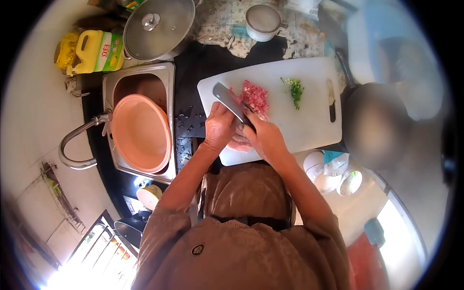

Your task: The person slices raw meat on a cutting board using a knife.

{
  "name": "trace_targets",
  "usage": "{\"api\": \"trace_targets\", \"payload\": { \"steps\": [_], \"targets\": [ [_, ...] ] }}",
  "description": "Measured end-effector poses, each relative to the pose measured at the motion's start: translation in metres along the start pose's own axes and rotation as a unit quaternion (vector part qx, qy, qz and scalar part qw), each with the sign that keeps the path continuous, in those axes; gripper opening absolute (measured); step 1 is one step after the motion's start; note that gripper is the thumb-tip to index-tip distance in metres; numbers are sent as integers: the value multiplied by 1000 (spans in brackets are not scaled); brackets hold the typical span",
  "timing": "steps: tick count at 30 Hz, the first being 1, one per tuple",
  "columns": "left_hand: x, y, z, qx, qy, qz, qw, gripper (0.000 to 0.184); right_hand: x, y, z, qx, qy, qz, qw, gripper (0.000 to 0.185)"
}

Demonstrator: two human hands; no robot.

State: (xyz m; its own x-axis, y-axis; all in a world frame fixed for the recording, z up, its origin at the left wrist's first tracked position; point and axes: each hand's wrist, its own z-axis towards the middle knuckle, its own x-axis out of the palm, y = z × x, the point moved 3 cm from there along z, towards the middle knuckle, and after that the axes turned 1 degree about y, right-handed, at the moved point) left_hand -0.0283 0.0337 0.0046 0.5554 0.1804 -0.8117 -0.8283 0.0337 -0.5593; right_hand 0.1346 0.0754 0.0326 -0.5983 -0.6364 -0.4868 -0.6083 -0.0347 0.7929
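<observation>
From my distant seat, I see first the large white rectangular cutting board [309, 118], which lies on the black worktop [191, 72]. To its left is the stainless steel sink [170, 92], and in it sits a round, orange-pink basin [141, 133]. To the right of the board there is a dark round frying pan [377, 111], rather blurred in my view. Beyond the sink stands a wide metal pot with a glass lid [159, 29]; near it is a yellow plastic jug [92, 50] with a green and white label.

The right hand [267, 138] is closed around the dark handle of a broad steel cleaver [227, 100]. Its blade lies slantwise over the board, between the left hand and the chopped meat. The left hand [220, 126] is just beside the blade, with bent fingers; whether it grips something, I cannot tell. The two hands are very near each other.

The red and pink chopped meat [255, 96] is in a loose pile on the board, beyond the hands. A pale pink piece of meat [239, 143] lies between the hands, partly hidden by them. Smallest is the chopped green herb [295, 92], well apart from the meat.
</observation>
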Motion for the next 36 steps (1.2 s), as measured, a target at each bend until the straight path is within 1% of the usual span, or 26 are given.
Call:
{"api": "trace_targets", "payload": {
  "steps": [2,4,5,8,9,11,12,14,15,16,18,19,21,22,23,24,25,26,28,30,32,34,36],
  "targets": [
    [-1,-1,-7,-6,26,13,1000,31,0,7,-10,-7,1,-7,1000,40],
    [1,2,-4,-33,30,12,999,43,-10,2,-25,27,36,10,999,42],
    [1,0,-2,-13,17,33,999,29,-16,4,-39,12,11,27,1000,41],
    [2,1,-4,-30,28,22,999,27,-9,-11,-38,26,10,13,1000,41],
    [3,1,-3,-28,27,23,999,27,-9,-10,-26,24,9,13,1000,41],
    [2,4,-6,-31,36,-12,999,39,-1,2,-4,-15,15,-8,1000,41],
    [-1,-1,-8,-29,42,-12,999,39,-5,6,-11,-11,14,-4,1000,41],
    [-1,-4,-1,-22,10,4,1000,37,-17,10,-17,-3,49,17,999,42],
    [-3,-3,-2,1,9,14,1000,30,-18,8,-30,4,33,38,999,38],
    [-4,-2,-7,-5,13,12,1000,30,-16,7,-33,8,39,38,998,38],
    [1,2,-5,-26,40,34,998,34,-14,-1,-36,35,15,25,999,35],
    [4,6,2,-21,33,34,999,34,-13,-3,-20,29,11,22,999,35],
    [2,4,-5,-18,31,19,999,36,-3,5,-1,-44,7,-18,999,39],
    [0,1,-10,-17,37,18,999,36,-5,8,-8,-39,7,-14,999,39],
    [1,0,-10,-17,29,18,999,36,-11,11,-13,-23,28,5,999,41],
    [3,2,-5,-18,11,21,1000,36,-19,13,-11,-16,50,19,998,43],
    [2,2,-3,7,-13,29,999,35,-24,15,-23,14,57,28,998,42],
    [0,4,-4,2,-13,30,999,35,-22,8,-24,14,62,27,998,42],
    [-1,1,-5,-31,37,28,998,31,-19,1,-37,1,15,23,1000,43],
    [-1,0,3,-22,18,13,1000,28,-14,1,-14,-3,17,13,1000,42],
    [0,2,-5,-24,31,16,999,27,-8,9,1,-26,34,-17,999,42],
    [1,0,-3,-16,23,15,999,27,-14,8,-6,-47,16,-8,999,40],
    [-1,-2,-2,-25,6,6,1000,26,-27,9,-26,22,64,28,997,37]
  ]
}}
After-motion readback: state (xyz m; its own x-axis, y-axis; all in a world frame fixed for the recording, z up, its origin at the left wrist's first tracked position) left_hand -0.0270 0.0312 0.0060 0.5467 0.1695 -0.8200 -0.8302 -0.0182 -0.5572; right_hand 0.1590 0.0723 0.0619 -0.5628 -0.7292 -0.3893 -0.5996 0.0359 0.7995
